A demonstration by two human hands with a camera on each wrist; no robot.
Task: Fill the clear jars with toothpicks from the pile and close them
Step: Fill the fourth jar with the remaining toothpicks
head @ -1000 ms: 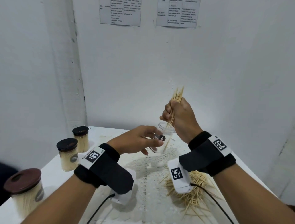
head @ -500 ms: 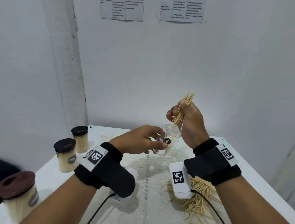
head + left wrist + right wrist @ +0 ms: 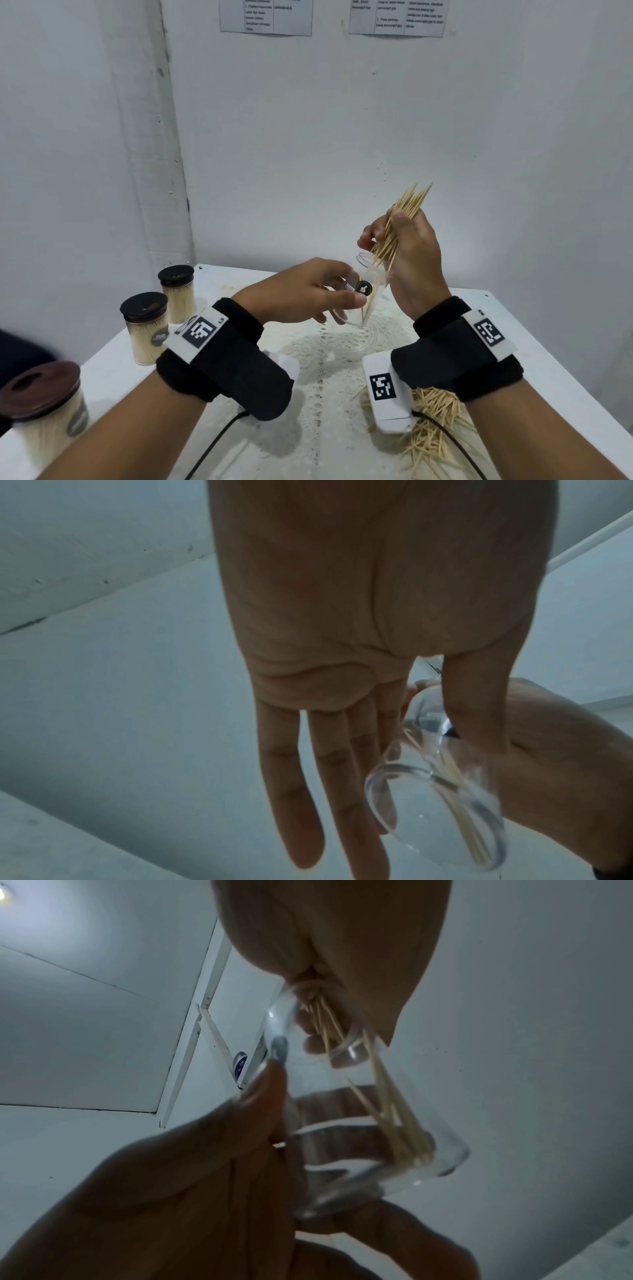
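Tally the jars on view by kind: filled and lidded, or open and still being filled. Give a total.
Filled, lidded jars: 3
Open clear jar, held off the table: 1
Total: 4

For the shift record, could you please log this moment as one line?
left hand: holds clear jar tilted | right hand: feeding toothpick bundle in | lid: off
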